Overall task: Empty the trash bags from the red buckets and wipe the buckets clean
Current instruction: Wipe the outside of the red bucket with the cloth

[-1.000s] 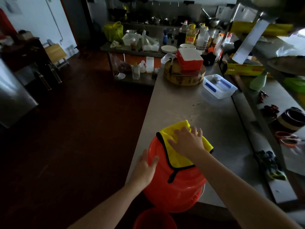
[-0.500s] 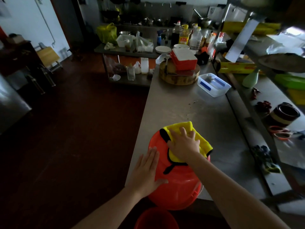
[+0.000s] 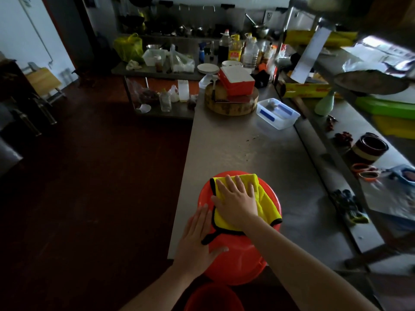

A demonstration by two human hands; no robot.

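red bucket [image 3: 242,261], yellow cloth [image 3: 265,198] edged black

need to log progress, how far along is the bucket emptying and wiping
Done, it seems: the red bucket lies upturned on the steel counter with no trash bag showing on it. In hand: the right hand presses the yellow cloth flat on its outside while the left hand steadies its side. Left: a second red bucket stands below the counter edge; its state cannot be told.

Glossy plastic bucket [image 3: 235,261], fluffy yellow cloth [image 3: 265,200], dull brushed-metal counter [image 3: 258,153].
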